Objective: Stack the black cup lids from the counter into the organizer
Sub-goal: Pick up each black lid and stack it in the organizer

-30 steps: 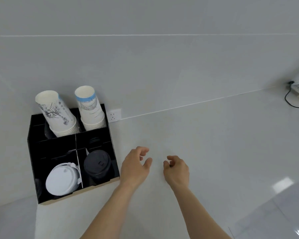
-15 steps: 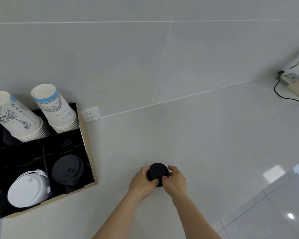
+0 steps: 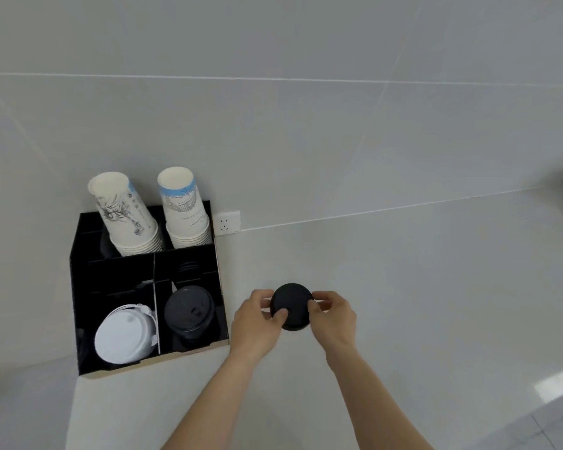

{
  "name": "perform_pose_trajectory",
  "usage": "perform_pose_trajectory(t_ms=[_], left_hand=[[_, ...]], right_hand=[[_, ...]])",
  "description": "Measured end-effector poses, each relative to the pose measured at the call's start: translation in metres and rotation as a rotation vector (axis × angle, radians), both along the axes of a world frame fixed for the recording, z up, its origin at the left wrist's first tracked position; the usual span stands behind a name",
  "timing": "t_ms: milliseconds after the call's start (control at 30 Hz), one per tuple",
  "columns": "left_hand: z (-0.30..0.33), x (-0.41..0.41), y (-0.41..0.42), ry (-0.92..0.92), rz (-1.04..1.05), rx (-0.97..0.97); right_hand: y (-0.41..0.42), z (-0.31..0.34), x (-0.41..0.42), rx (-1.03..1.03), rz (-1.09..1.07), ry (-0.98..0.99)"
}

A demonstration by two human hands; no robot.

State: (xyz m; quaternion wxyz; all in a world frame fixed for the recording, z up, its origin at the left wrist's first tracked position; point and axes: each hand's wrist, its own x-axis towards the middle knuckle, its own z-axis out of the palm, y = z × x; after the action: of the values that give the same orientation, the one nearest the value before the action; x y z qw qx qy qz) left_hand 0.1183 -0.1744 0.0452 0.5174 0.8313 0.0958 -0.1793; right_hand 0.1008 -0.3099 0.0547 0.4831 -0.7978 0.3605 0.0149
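- A black lid (image 3: pixel 291 305) sits between both hands, just to the right of the organizer (image 3: pixel 111 287), apart from its right wall.
- The lid is round with no long axis; its smooth flat face is turned up toward the camera and slightly tilted.
- The left hand (image 3: pixel 254 323) curls around the lid's left edge, thumb pressed on its face, fingers wrapped behind the rim.
- The right hand (image 3: pixel 333 315) pinches the right edge, thumb on top, fingers bent behind.
- Both forearms reach up from the lower edge, converging on the lid.
- In the organizer's front right compartment stands a stack of black lids (image 3: pixel 189 311); white lids (image 3: pixel 126 337) fill the front left.
- Two paper cup stacks (image 3: pixel 127 216) lean out of the back compartments.
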Motion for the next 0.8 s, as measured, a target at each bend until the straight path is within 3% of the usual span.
perform_pose_trajectory(t_ms=[300, 533, 800], left_hand=[[0.023, 0.010, 0.110, -0.161, 0.217, 0.041], [0.010, 0.007, 0.159, -0.117, 0.277, 0.118], [-0.006, 0.010, 0.166, -0.063, 0.254, 0.155]], right_hand=[[0.109, 0.025, 0.030, -0.006, 0.196, -0.137], [0.158, 0.009, 0.038, -0.059, 0.355, -0.111], [0.168, -0.011, 0.041, -0.142, 0.391, -0.065]])
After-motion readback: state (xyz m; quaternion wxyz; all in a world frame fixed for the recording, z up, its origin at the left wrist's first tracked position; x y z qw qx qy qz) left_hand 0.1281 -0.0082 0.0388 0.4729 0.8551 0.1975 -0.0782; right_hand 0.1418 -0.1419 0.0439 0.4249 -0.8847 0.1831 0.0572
